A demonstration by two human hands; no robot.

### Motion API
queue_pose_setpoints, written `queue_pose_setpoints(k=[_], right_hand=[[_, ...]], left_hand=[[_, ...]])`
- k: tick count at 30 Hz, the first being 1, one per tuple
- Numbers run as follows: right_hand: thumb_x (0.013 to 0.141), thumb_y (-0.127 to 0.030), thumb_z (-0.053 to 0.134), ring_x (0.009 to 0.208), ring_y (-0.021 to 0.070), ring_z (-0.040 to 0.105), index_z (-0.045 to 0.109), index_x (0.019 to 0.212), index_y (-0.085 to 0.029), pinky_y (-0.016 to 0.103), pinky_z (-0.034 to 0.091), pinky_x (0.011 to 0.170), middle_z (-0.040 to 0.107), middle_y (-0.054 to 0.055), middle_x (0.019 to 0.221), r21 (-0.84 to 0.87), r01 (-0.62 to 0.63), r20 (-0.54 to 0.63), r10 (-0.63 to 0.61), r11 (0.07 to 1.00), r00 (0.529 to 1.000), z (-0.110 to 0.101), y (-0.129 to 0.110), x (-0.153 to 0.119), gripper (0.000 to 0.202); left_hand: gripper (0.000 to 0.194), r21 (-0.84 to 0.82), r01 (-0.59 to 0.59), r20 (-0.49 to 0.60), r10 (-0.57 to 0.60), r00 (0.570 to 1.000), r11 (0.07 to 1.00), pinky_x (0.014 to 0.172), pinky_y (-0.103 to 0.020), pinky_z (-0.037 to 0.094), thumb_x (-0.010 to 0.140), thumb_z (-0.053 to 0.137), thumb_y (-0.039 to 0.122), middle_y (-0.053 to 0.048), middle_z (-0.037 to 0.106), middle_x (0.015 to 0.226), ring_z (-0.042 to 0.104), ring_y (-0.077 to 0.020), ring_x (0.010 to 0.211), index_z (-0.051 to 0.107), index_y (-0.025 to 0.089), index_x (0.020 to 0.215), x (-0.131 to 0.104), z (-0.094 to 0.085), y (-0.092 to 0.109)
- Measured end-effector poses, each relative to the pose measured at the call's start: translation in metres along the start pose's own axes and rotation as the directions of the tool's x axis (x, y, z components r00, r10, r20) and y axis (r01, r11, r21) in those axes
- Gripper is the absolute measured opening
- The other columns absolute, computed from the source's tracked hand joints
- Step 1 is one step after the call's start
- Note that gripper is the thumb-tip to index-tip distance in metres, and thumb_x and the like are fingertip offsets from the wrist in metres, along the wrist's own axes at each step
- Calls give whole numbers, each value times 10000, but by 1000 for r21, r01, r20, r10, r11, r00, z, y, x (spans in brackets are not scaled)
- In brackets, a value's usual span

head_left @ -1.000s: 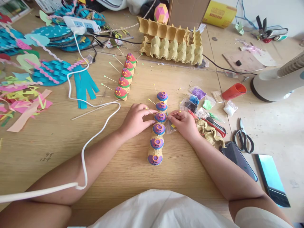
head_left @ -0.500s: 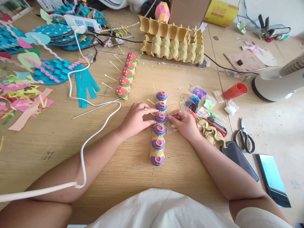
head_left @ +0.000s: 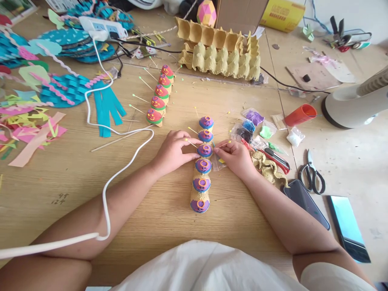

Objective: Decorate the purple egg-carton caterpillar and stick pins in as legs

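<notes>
A strip of egg-carton bumps (head_left: 202, 165), painted purple with blue rims and orange rings, lies lengthwise before me. Thin sticks with yellow tips stick out from its far bumps. My left hand (head_left: 175, 150) holds the strip's left side at the third bump, thumb and fingers against it. On the right side, my right hand (head_left: 233, 157) pinches a yellow-tipped stick (head_left: 223, 144) close to the same bump. Farther off at the left stands a similar red and green strip (head_left: 158, 103) with green-tipped sticks.
A white cable (head_left: 106, 182) crosses my left forearm. Right of my right hand are clay bags (head_left: 254, 117), a red cutter (head_left: 277, 160), scissors (head_left: 309, 173) and two phones (head_left: 306, 204). Egg cartons (head_left: 224, 60) lie at the back.
</notes>
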State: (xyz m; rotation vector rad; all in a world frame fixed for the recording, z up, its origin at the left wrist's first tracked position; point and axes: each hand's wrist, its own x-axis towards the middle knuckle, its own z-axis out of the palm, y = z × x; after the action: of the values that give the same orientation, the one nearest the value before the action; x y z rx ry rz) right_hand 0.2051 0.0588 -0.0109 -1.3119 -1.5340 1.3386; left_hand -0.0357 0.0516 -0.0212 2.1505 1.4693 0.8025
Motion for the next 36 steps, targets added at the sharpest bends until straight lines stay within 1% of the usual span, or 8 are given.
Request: queue_pose_setpoints(k=[6,12,19,23,26,29,32,36], right_hand=[[809,-446,787,686,163,670,706,825,-197,288,527,621,763,37,792,-22,10,-29,-11,1000,1000,1,-1,-1,262],[828,-431,766,687,159,651,711,806,-192,284,507,613,756,33,782,-111,25,-44,-31,993,999,1,2,-1,245],[873,-390,727,711,171,662,726,797,-203,311,513,654,765,39,816,-207,79,-52,-92,975,994,2,6,-2,202],[898,-410,719,701,176,672,721,784,-211,349,538,736,760,30,776,-261,102,-58,-121,960,991,3,5,-3,230],[908,-364,714,703,173,674,714,772,-212,375,536,819,754,17,752,-306,121,-55,-144,944,988,3,2,-4,204],[906,-320,715,699,171,674,708,762,-212,421,514,930,751,5,728,-351,133,-63,-165,927,984,4,0,-5,181],[906,-310,717,699,175,687,710,765,-217,470,466,1043,767,1,742,-380,140,-71,-180,914,981,5,-1,-5,169],[902,-300,719,741,191,706,711,760,-227,470,469,1054,790,6,786,-381,143,-79,-187,914,979,6,0,-5,160]], left_hand=[[379,-3,-8,-6,8,1000,1000,1019,-408,458,797,856,386,-28,649,1007,591,-234,1041,786,346,1167,0,1,-1],[375,-8,-17,-5,17,1000,1000,1002,-398,461,794,860,383,-29,651,999,595,-231,1029,792,337,1160,0,1,-1],[370,-5,-13,-6,13,1000,1000,996,-399,467,787,866,376,-25,650,994,599,-232,1030,796,343,1149,0,1,0],[365,-3,-16,-14,16,1000,1000,987,-397,469,785,869,368,-29,654,1001,599,-237,1042,800,335,1142,0,1,1],[365,0,-14,-19,14,1000,1000,988,-399,467,783,870,371,-30,654,1008,598,-239,1047,801,335,1138,0,2,1],[363,3,-12,-20,12,1000,1000,1000,-402,464,784,869,369,-24,654,1007,597,-236,1048,797,346,1139,-1,3,-1],[366,1,-13,-20,13,1000,1000,1005,-405,464,785,867,371,-26,653,1014,597,-237,1054,795,345,1144,-1,3,-1],[361,1,-17,-19,17,1000,1000,1002,-408,464,793,861,388,-26,656,1006,601,-236,1048,795,341,1145,0,2,-1]])
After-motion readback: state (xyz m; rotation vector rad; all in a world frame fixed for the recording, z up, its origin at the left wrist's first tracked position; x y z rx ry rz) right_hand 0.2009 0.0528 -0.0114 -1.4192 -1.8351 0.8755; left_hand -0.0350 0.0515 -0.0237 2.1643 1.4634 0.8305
